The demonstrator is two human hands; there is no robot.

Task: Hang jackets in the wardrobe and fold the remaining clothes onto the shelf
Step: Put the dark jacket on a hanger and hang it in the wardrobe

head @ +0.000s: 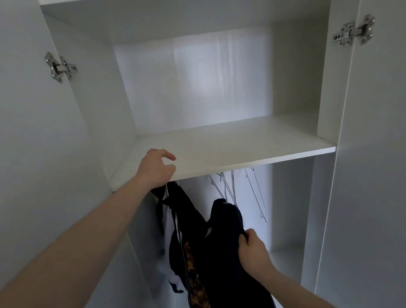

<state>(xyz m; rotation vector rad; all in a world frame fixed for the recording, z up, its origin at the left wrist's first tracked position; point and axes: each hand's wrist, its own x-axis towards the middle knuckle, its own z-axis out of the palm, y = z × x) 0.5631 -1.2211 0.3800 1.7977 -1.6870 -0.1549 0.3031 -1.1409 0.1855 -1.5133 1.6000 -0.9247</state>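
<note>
Two bare forearms reach in from 7 and 5 o'clock. At 5 o'clock the right hand (pixel 252 251) has its fingers curled tight into the cloth of a dark jacket (pixel 228 263), bunching it near the shoulder. That jacket hangs below the shelf (pixel 233 148), its lower end cut off by the frame edge. The left hand (pixel 156 168), just left of centre, sits at the shelf's front edge with fingers curled; a thin hanger hook (pixel 167 189) runs down from under it, but whether the fingers actually pinch the hook I cannot tell.

Below that hand, toward 6 o'clock, hangs a second dark garment (pixel 185 212), with a pale piece (pixel 168 231) behind it and a strip of orange-patterned cloth (pixel 197 291) lower down. At about 4 o'clock from the left hand, several bare wire hangers (pixel 227 188) dangle close beside the gripped jacket; the rail that holds them is hidden by the shelf. Metal hinges (pixel 61 67) show at 10 and 2 o'clock on the open doors (pixel 8 123).
</note>
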